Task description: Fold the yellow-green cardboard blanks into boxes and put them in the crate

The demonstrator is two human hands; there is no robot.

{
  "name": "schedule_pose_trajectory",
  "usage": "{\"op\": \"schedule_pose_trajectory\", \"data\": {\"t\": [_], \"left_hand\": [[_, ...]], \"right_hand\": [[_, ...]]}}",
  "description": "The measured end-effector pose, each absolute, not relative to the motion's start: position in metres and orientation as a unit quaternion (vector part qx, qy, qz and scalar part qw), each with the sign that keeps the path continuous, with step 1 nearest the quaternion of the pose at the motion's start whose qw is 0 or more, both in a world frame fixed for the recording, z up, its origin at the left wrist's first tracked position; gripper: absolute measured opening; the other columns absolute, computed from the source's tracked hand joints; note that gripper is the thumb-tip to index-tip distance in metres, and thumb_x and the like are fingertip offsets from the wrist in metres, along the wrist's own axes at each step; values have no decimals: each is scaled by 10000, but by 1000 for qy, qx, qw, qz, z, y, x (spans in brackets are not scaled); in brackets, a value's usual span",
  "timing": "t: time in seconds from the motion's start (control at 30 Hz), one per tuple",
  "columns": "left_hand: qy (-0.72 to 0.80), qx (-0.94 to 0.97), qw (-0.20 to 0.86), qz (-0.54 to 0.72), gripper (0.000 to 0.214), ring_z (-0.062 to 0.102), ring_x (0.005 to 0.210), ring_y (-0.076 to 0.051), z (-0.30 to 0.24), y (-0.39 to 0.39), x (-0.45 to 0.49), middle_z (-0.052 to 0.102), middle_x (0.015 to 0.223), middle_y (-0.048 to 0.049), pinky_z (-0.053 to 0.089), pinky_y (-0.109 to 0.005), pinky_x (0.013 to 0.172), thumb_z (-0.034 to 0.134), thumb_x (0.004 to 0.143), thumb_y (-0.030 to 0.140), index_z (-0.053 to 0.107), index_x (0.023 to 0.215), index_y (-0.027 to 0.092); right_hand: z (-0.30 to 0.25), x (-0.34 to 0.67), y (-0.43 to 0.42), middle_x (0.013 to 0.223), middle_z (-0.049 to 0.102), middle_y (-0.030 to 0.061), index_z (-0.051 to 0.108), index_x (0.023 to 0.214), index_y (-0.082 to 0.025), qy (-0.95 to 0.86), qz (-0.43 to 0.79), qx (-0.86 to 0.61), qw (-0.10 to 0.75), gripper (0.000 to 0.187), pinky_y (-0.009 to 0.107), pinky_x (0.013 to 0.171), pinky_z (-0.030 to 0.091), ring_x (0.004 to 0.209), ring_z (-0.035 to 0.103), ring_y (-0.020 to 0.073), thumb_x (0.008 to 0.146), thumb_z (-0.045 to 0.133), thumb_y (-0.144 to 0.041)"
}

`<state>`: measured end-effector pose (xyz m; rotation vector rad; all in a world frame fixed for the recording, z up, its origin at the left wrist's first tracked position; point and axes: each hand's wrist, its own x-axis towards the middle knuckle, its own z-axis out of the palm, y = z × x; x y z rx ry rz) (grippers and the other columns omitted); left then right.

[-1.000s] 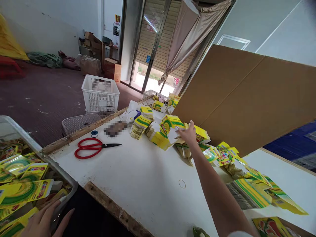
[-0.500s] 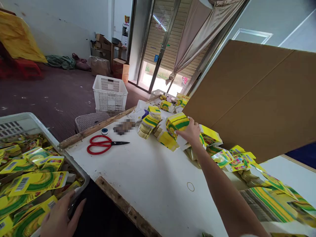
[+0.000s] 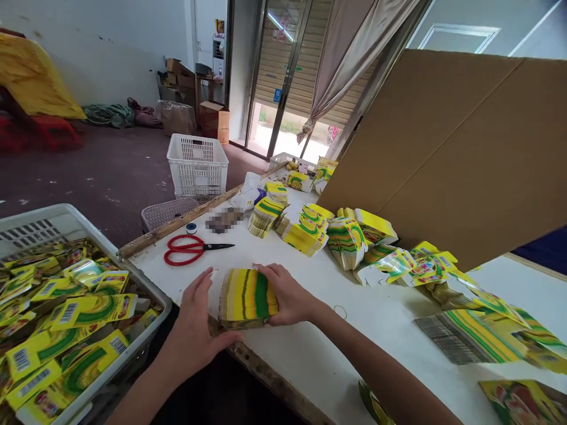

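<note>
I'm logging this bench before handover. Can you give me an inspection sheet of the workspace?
Surface: white table with a worn wooden front edge.
Job's things: stack of flat cartons, yellow and green, at the near edge between both hands.
Clutter: more carton stacks, red scissors, small tape roll.
Hands: left hand flat against the stack's left side; right hand gripping its right side.
Cables: nothing seen.
Surroundings: grey crate of yellow packets at left, white basket on the floor, large cardboard sheet at right.
</note>
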<state>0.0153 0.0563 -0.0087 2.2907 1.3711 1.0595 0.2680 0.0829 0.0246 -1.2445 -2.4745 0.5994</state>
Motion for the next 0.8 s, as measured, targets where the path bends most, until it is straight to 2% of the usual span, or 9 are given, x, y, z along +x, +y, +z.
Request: {"op": "schedule_pose_trajectory", "data": {"t": [0.1,0.23,0.3,0.33,0.4,0.5,0.6,0.8], "left_hand": [[473,825,149,270,1094,336,1422,-448,6,71,31,332,1543,-252,361,-633,1102,855,522,551,343,1411,172],[431,881,166,105,1225,181,1485,-450,27,91,54,239,1583,-296,230,-621,1163,846,466,608,328,1455,106],[399,902,162,26,1249,146,1490,-457,34,100,64,192,1594,-306,181,-617,1170,813,482,634,298,1479,85],[382,911,155,-6,1256,140,1489,-462,36,103,68,175,1597,-310,173,-615,1168,799,492,641,281,1489,80],[352,925,132,-52,1257,197,1473,-468,41,109,75,222,1578,-320,187,-603,1158,784,515,637,249,1505,75],[325,937,101,-84,1224,461,1317,-443,47,115,85,481,1404,-304,314,-543,1099,783,545,607,244,1502,67],[321,938,101,-86,1157,585,1126,-400,51,121,92,587,1231,-248,431,-485,979,775,543,608,307,1460,81],[328,921,183,-99,1083,602,1082,-383,59,150,100,601,1224,-222,481,-448,891,751,481,680,434,1350,117]], "right_hand": [[20,271,84,1414,443,246,257,1499,-91,-867,230,-417,146,1174,555,1088,339,1294,430,379,513,842,-338],[27,286,78,1553,290,289,192,1528,-79,-867,245,-405,153,1149,604,1156,230,1446,273,401,642,797,-490],[32,298,72,1581,278,257,213,1529,-110,-844,239,-430,215,1036,571,1157,274,1463,281,361,731,735,-516],[34,304,70,1573,323,228,270,1513,-141,-821,228,-459,253,928,554,1140,322,1445,332,339,772,703,-494],[35,317,63,1463,510,178,430,1424,-188,-761,212,-523,320,683,519,1064,439,1316,519,300,825,653,-431],[34,328,53,1155,730,118,613,1217,-207,-707,211,-575,353,396,463,921,555,1032,706,256,847,614,-347],[33,329,43,977,780,81,685,1060,-215,-701,215,-583,350,252,409,826,593,887,746,237,838,610,-309],[38,309,27,814,777,33,713,862,-230,-700,202,-585,357,140,318,698,585,738,732,199,820,580,-241]]}}
